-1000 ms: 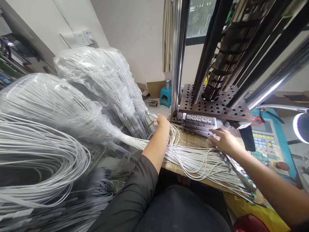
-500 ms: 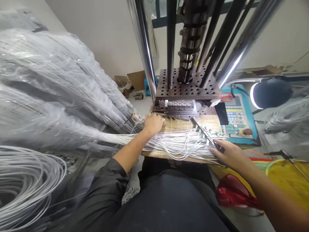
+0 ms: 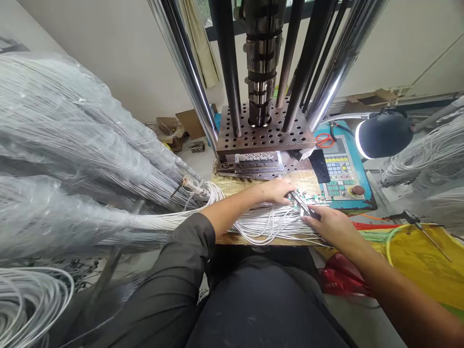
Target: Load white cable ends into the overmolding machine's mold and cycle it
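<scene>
A narrow dark metal bar (image 3: 300, 202) slants above the white cables, held at both ends. My right hand (image 3: 328, 224) is closed around its near end. At its far end is my left hand (image 3: 281, 191), with the fingers closed on it. Beneath both hands a thick bundle of white cables (image 3: 257, 227) lies across the wooden bench top (image 3: 232, 238). Small green and white pieces (image 3: 314, 198) sit among the cable ends by the bar. Some of the bar is hidden behind my fingers.
Beyond the bench stands a press with a perforated plate (image 3: 266, 137) and a lower die block (image 3: 258, 163). A teal control panel (image 3: 342, 166), a round lamp (image 3: 384, 134) and a yellow container (image 3: 420, 266) are at right. Plastic-wrapped cable bundles (image 3: 72, 125) fill the left.
My left hand has moved right, from the press's left front edge to the far end of the metal bar. My right hand still holds the bar. The view has shifted somewhat.
</scene>
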### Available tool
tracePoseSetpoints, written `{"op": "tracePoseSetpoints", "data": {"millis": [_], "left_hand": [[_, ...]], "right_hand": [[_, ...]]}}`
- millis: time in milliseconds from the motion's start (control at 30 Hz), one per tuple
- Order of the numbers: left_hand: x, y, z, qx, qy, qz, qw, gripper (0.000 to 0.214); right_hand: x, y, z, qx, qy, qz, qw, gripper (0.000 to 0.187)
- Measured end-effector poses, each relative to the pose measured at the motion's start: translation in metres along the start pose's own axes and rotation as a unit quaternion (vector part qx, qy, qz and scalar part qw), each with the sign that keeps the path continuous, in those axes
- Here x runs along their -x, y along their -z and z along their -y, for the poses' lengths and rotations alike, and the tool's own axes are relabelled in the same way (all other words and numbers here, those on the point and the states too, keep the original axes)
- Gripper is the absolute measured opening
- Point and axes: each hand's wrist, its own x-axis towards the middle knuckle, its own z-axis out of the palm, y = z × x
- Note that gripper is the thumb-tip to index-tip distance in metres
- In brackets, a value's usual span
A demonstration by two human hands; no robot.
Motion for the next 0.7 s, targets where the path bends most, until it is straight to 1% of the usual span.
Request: {"op": "tracePoseSetpoints", "data": {"millis": [67, 133, 167, 233, 300, 400, 500, 600, 700], "left_hand": [[-0.001, 0.001, 0.0, -0.054, -0.014, 0.025, 0.998, 0.032], [0.002, 0.002, -0.002, -0.095, -0.019, 0.029, 0.995, 0.038], [0.005, 0.003, -0.004, -0.11, -0.011, 0.016, 0.994, 0.041], [0.013, 0.007, -0.008, -0.136, 0.019, -0.029, 0.99, 0.047], [0.024, 0.014, -0.01, -0.153, 0.056, -0.081, 0.983, 0.049], [0.038, 0.027, -0.003, -0.145, 0.131, -0.146, 0.97, 0.054], [0.045, 0.042, 0.016, -0.124, 0.224, -0.192, 0.947, 0.058], [0.043, 0.055, 0.038, -0.128, 0.292, -0.234, 0.918, 0.06], [0.034, 0.067, 0.058, -0.099, 0.354, -0.252, 0.895, 0.058]], "right_hand": [[-0.001, 0.007, -0.001, 0.018, 0.006, 0.028, 0.999, 0.039], [-0.005, 0.014, -0.003, 0.029, 0.014, 0.043, 0.999, 0.041], [-0.007, 0.017, -0.005, 0.031, 0.019, 0.043, 0.998, 0.041], [-0.017, 0.024, -0.008, 0.026, 0.04, 0.034, 0.998, 0.041], [-0.035, 0.029, -0.011, 0.006, 0.072, 0.023, 0.997, 0.041], [-0.078, 0.03, -0.01, -0.045, 0.101, 0.001, 0.994, 0.037], [-0.134, 0.017, -0.005, -0.113, 0.094, -0.029, 0.989, 0.037], [-0.188, -0.004, 0.001, -0.164, 0.105, -0.041, 0.98, 0.036], [-0.228, -0.017, 0.007, -0.174, 0.145, -0.057, 0.972, 0.035]]}}
